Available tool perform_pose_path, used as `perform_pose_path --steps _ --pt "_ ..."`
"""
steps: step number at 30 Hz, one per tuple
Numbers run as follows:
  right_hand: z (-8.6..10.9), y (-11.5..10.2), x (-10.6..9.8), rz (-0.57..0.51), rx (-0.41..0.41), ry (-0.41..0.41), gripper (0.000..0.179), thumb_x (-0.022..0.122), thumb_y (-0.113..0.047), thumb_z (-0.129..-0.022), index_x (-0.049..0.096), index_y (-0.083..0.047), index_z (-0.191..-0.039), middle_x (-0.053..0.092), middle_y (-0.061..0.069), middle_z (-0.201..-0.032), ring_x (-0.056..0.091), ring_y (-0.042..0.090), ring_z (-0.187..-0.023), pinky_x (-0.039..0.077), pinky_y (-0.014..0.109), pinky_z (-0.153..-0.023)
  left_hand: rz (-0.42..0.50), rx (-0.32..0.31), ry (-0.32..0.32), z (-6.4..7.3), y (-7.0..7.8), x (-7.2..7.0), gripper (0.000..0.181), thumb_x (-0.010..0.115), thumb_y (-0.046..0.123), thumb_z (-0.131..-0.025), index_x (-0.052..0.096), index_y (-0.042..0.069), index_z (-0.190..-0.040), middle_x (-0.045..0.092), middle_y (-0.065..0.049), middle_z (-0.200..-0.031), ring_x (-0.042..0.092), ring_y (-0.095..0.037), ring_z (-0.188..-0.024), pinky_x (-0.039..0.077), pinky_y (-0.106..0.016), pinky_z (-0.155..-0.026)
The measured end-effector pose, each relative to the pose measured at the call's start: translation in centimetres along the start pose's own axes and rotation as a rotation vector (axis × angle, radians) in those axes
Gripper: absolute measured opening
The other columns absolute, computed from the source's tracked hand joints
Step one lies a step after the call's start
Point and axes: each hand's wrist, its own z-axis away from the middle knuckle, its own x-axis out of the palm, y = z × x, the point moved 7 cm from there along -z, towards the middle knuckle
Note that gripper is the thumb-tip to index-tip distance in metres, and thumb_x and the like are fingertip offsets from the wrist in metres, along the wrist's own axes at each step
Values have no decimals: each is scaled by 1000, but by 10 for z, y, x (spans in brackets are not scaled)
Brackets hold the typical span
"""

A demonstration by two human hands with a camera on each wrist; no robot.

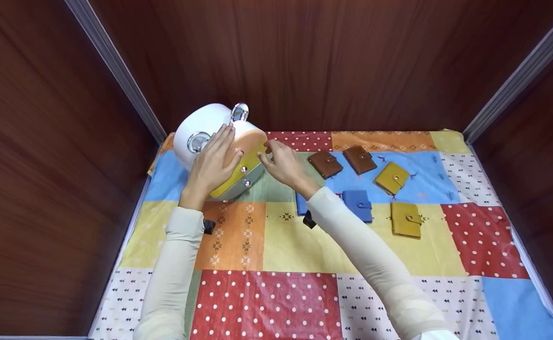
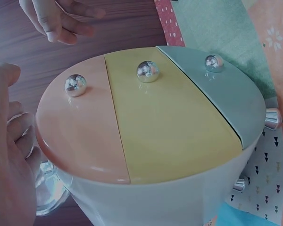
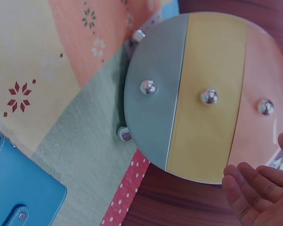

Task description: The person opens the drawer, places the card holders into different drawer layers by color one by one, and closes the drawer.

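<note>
A round storage box (image 1: 210, 117) with a white body stands at the back left of the cloth. Its face has three drawer fronts, pink (image 3: 262, 61), yellow (image 3: 207, 136) and green (image 3: 153, 113), each with a silver ball knob. All three fronts sit flush. My left hand (image 1: 212, 163) lies along the upper left side of the box, fingers straight and thumb toward the pink front. Beside the right edge is my right hand (image 1: 283, 163), its fingers loosely bent with nothing in them. In the right wrist view its fingertips overlap the lower rim near the pink front.
Right of the box lie snap-strap card holders: two brown (image 1: 325, 164), two mustard (image 1: 406, 220) and blue ones (image 1: 357, 206), one partly hidden by the right forearm. A patchwork cloth (image 1: 300, 302) covers the table. Dark wood panels (image 1: 314, 61) enclose the back and sides.
</note>
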Motion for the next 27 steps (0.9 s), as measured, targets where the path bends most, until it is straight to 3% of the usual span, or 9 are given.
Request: perform_pose_path --steps 9,15,27 --pt "-6 -9 10 2 -28 -14 42 60 -37 -109 66 -4 -135 75 14 -119 73 27 -103 63 43 -87 0 -9 6 8 -6 0 67 57 37 -109 36 9 -166 32 -7 -175 28 -26 -164 22 -44 -137" --pt "-9 -15 17 24 -36 -27 43 58 -39 -110 67 -1 -128 75 15 -118 74 28 -102 64 42 -86 -15 -12 2 11 -9 2 67 53 42 -110 37 7 -166 33 -7 -175 28 -26 -164 23 -46 -136" --pt "-11 -24 34 -4 -8 -74 44 55 -44 -111 67 -4 -123 75 15 -117 74 27 -99 63 42 -83 -20 -27 -31 13 -14 9 67 51 42 -111 33 9 -167 28 -5 -177 23 -25 -166 15 -41 -138"
